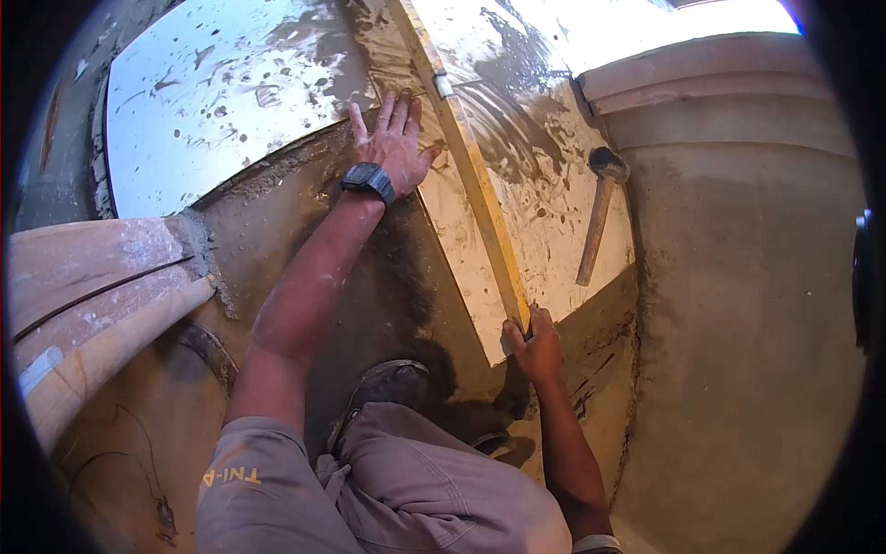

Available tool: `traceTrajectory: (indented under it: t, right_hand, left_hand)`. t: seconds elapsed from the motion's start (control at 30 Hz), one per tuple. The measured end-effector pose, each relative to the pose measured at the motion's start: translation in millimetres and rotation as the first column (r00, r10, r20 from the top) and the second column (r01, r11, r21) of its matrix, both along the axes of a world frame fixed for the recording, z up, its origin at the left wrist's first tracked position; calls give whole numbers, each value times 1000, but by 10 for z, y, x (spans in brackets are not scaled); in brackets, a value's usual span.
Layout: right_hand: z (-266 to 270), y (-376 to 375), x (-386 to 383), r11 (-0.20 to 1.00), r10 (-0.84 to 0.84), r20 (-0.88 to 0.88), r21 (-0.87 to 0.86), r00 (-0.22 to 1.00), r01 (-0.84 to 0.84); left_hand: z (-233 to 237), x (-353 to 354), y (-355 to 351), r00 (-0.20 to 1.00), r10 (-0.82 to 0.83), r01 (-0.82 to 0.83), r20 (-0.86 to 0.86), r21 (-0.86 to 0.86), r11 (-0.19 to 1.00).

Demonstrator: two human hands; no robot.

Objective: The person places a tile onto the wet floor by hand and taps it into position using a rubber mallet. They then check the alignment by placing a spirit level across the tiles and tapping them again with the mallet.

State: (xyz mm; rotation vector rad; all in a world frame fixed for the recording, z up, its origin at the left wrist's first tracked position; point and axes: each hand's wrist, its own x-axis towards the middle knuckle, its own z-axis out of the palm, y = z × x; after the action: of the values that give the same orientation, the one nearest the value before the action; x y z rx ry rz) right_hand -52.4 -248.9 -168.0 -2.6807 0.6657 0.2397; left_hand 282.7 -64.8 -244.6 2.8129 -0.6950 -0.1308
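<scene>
left hand [392,140] on tiles [231,92], right hand [533,346] grips level [471,171] — mallet [600,208] beside

Left hand [395,138] flat on tile [544,212], right hand [533,346] gripping yellow level [466,157]

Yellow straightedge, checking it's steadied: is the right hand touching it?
Touching. The head view shows the right hand gripping the lower end of the yellow straightedge.

A mallet [598,214] is seen lying handle-down. Just to its right, a plastered wall [748,277] is found. Well to its left, a mortar-spattered pale slab [212,92] is laid, and wooden boards [83,277] are stacked farther down-left.
</scene>
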Motion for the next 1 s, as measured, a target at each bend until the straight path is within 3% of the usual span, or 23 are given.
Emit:
traceTrajectory:
  t: [0.1, 0.17, 0.2, 0.23, 0.3, 0.33, 0.4, 0.43, 0.5, 0.63, 0.7, 0.77, 0.83, 0.97, 1.0]
  right_hand:
    - [53, -9, 38, 1000, -20, -51, 6, 998, 21]
    - [309, 75, 214, 991, -62, -195, 106, 979, 83]
    - [250, -16, 149, 975, -69, -69, 207, 995, 82]
    - [238, -113, 131, 976, -62, -65, 206, 996, 74]
    - [228, -344, 162, 859, -332, -44, 400, 942, 321]
    - [225, -461, 194, 860, -328, -39, 402, 944, 315]
    - [214, -739, 293, 897, -409, 77, 217, 909, 385]
    - [175, -901, 334, 899, -401, 79, 225, 913, 376]
    - [26, -1163, 445, 891, -398, 214, -139, 892, 432]
    - [-264, -1495, 721, 841, -456, 265, -184, 849, 509]
    - [-396, -1683, 834, 871, -434, 82, -218, 897, 441]
    - [-349, -1666, 991, 861, -418, 41, -300, 907, 411]
    - [-450, -1808, 1003, 865, -459, 214, -113, 862, 488]
    - [-424, -1627, 1078, 840, -529, 323, 69, 784, 538]
    - [-293, -1365, 1138, 817, -576, 341, 272, 743, 509]
  left_hand:
    - [40, 5, 21, 1000, -9, 9, -17, -21, 1000]
    - [21, 12, 21, 999, -22, 22, -29, -26, 999]
    - [22, 7, 27, 1000, -29, 28, -13, -26, 999]
    - [54, 6, 36, 1000, -21, 21, -9, -26, 999]
    - [127, 35, 44, 998, -37, 37, -41, 1, 999]
    - [123, 46, 42, 999, -34, 33, -34, -8, 999]
    - [93, 86, 20, 1000, -25, 25, -8, -19, 1000]
    - [48, 99, 9, 1000, -24, 24, 11, -25, 999]
    - [1, 146, -27, 1000, -10, 10, 25, -21, 1000]
    - [19, 91, -45, 998, 28, -25, 49, -47, 999]
    - [-6, 73, -45, 998, 19, -15, 62, -69, 998]
    - [-78, 82, -74, 993, 42, -35, 110, -68, 997]
    - [-41, 73, -72, 997, 39, -35, 67, -62, 997]
    - [-26, 62, -84, 998, 50, -48, 49, -41, 998]
    - [-81, 72, -87, 996, 48, -44, 73, -54, 998]
